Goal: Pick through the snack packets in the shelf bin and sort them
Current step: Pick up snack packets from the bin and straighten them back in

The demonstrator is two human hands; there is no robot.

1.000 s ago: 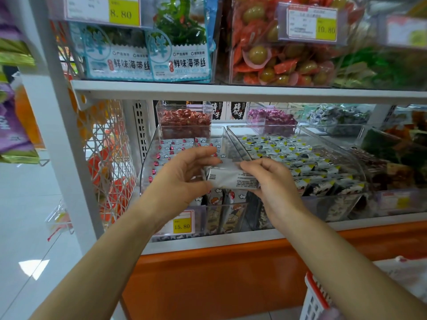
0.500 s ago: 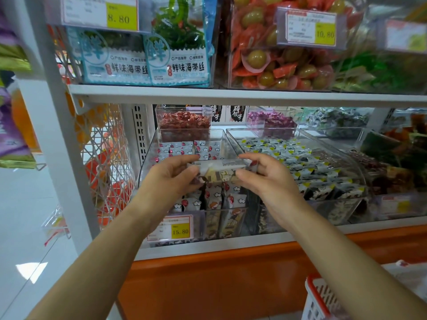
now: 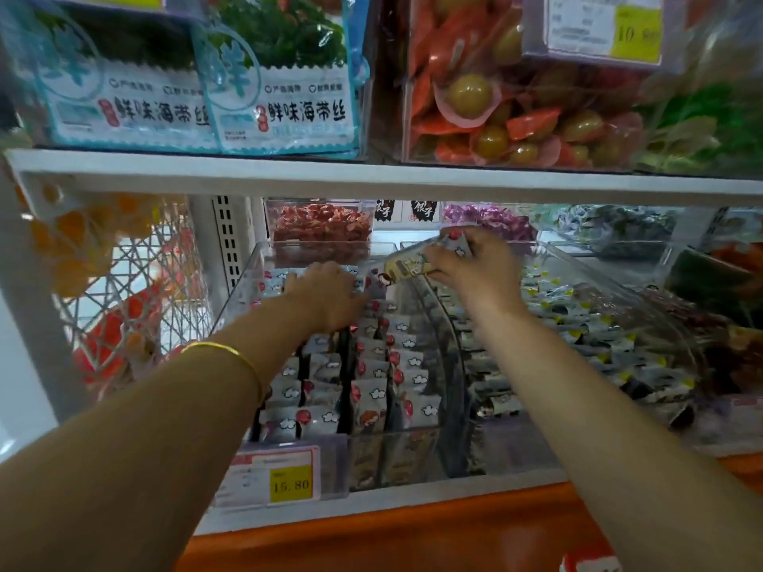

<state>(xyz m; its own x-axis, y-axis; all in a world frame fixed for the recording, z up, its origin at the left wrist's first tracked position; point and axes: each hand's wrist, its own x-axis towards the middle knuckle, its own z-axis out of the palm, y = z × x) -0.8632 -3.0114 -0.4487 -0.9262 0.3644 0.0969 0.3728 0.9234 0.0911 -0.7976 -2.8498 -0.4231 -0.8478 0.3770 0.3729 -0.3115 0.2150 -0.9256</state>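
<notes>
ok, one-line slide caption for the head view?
Right hand pinches a snack packet over the clear bin; left hand reaches into its rows.

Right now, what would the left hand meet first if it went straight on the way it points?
Probably the snack packets at the back of the clear bin, just ahead of the left hand; depth is unclear.

Store shelving unit, front view. A white painted metal shelf board spans the full width, carried at the left by a white upright post and at the rear by a white slotted metal standard. A white wire-mesh side panel stands beside the post. A glossy orange base panel runs below the lower tier. Pale glossy floor shows at far left, bearing a bright reflection. Lighting is soft and even.
</notes>
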